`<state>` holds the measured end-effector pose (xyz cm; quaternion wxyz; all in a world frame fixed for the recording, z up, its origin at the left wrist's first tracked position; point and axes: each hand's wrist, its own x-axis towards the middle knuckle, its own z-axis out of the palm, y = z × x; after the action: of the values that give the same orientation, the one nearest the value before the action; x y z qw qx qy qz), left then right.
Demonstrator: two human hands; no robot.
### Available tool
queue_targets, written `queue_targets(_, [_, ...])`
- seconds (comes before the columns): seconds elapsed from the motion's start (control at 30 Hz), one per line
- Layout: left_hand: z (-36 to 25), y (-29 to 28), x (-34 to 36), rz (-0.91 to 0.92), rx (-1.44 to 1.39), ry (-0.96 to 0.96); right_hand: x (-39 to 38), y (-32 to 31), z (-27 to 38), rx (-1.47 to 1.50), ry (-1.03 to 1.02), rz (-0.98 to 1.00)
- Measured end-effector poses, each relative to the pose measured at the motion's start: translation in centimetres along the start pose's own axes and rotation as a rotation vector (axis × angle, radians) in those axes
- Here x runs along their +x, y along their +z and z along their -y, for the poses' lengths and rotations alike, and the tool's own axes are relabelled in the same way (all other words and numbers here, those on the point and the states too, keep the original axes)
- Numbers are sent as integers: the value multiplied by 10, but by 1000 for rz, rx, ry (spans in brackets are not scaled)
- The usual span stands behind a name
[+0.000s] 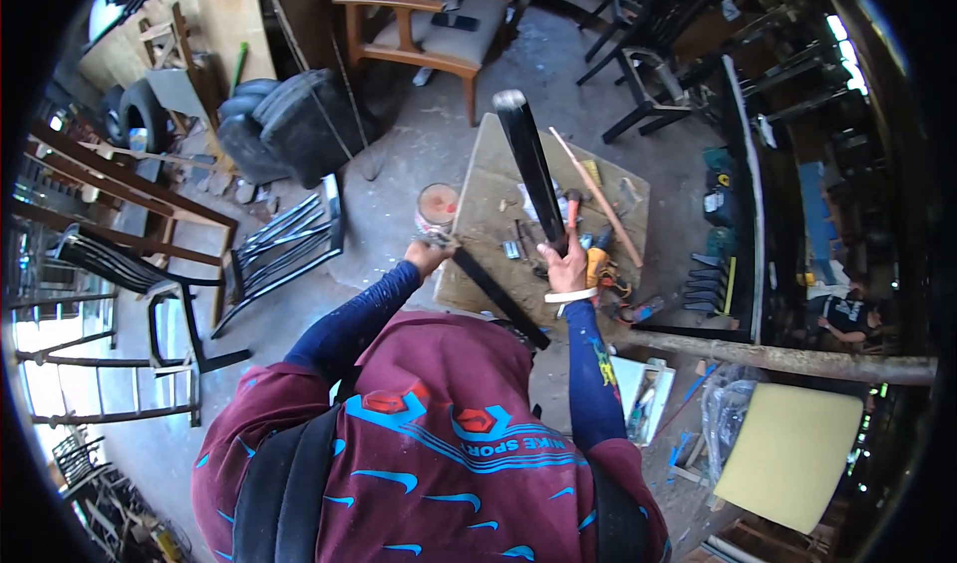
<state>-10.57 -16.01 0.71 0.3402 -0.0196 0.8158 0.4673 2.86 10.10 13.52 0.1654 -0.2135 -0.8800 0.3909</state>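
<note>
My right hand (566,267), a white band at its wrist, is wrapped round the lower end of a glossy black wooden bar (533,164). The bar rises away from me to a pale, worn-looking tip. Over on the left, my left hand (429,255) closes at the end of a second, matte dark bar (498,297), which slants back toward my body. Something greyish and crumpled shows by those fingers; I cannot make out what it is. Just beyond them stands an open round can (437,207) with brownish contents. Beneath both hands lies a worn board (478,184).
On the board lie a long thin stick (598,199), a yellow-and-black power tool (598,269) and small hand tools. A wooden armchair (439,39) stands ahead. Black chair frames (289,249) are at left, stacked dark cushions (289,124) beyond. A yellow pad (793,453) sits right; another person (847,314) is farther right.
</note>
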Motion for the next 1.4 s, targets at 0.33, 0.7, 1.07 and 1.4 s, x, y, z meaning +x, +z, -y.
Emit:
queue_targets(0.33, [40,84,50,-110,-141,-360,-66,-41,-15,85,66,-120])
queue_targets(0.7, [-175,33,-41,208,-808,618,-32,-140,153,238,-29,-238])
queue_targets(1.07, [-256,-16,-114,571,-698,979,51,-205,357,650,-662,-421])
queue_targets(1.4, [-201,10,-89,641,-663,818,85,-181,330,563,-689,-346])
